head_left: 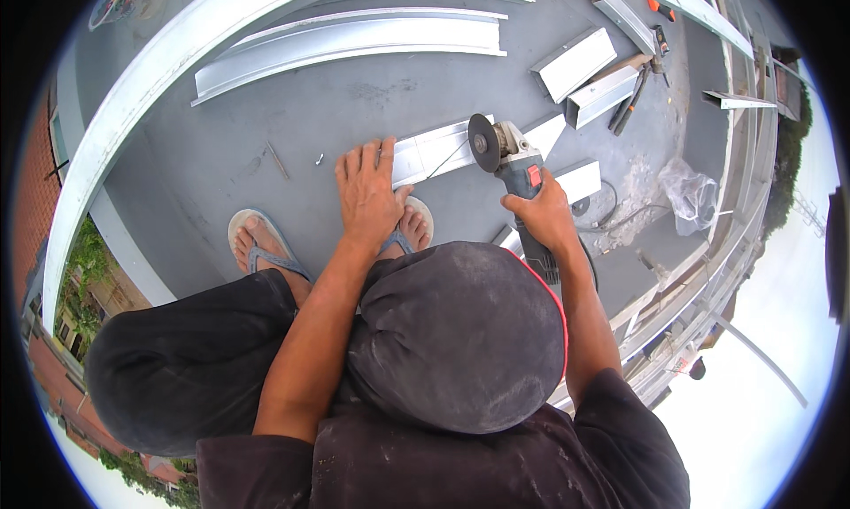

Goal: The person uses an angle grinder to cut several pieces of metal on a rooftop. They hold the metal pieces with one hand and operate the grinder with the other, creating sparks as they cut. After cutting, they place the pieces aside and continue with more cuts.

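Observation:
My left hand [367, 190] bears on the left end of a silvery metal channel [434, 153] lying on the floor, its thumb at the near edge and its fingers stretched over to the far side. A thin dark slanting line crosses the channel. In my right hand [544, 212] is an angle grinder [522, 173], its red switch showing beside my thumb. The grinder's dark disc [481, 143] stands upright at the right part of the channel; I cannot tell whether it touches. The channel's left end is hidden under my fingers.
Cut metal channel pieces [574, 65] lie at the far right, near a hammer [657, 64] and dark-handled pliers [627, 106]. A longer channel [354, 44] lies farther off. A clear plastic bag [689, 195] and a power cord [611, 221] are at right. My sandalled foot [266, 243] is close by.

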Demonstrator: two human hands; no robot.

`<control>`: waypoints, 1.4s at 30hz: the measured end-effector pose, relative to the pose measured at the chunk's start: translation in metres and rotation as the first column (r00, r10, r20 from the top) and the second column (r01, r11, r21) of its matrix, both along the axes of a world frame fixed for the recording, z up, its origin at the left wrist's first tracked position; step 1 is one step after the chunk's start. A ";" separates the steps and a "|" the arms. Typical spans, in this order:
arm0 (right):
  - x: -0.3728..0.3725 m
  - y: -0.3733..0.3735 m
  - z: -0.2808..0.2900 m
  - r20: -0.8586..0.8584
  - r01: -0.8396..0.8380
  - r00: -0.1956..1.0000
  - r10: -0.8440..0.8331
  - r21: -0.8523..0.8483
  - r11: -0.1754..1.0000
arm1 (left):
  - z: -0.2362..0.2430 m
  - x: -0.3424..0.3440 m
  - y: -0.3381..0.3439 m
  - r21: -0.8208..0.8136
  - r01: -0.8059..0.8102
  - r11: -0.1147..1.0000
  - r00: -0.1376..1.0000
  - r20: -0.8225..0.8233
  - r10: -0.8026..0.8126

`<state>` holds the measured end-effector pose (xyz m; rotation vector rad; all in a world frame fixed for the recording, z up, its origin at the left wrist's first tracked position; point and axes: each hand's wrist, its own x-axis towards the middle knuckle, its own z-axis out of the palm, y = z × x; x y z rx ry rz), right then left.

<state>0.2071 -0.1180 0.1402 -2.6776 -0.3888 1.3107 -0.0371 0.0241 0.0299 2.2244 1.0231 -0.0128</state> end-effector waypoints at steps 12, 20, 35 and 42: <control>0.009 0.011 -0.001 0.028 -0.077 0.997 0.078 -0.028 0.997 | 0.002 0.003 0.001 0.018 0.009 1.000 1.000 0.001 -0.009; 0.012 0.008 -0.008 0.023 -0.102 0.994 0.103 -0.041 0.994 | 0.007 0.004 0.002 -0.003 0.028 1.000 0.999 -0.044 -0.028; 0.012 0.007 -0.011 0.024 -0.105 0.994 0.105 -0.013 0.994 | 0.004 0.004 0.003 0.006 0.019 1.000 1.000 -0.022 -0.019; 0.013 0.003 -0.014 0.021 -0.097 0.995 0.096 0.030 0.995 | 0.003 0.005 0.002 0.015 0.018 1.000 0.999 -0.030 -0.017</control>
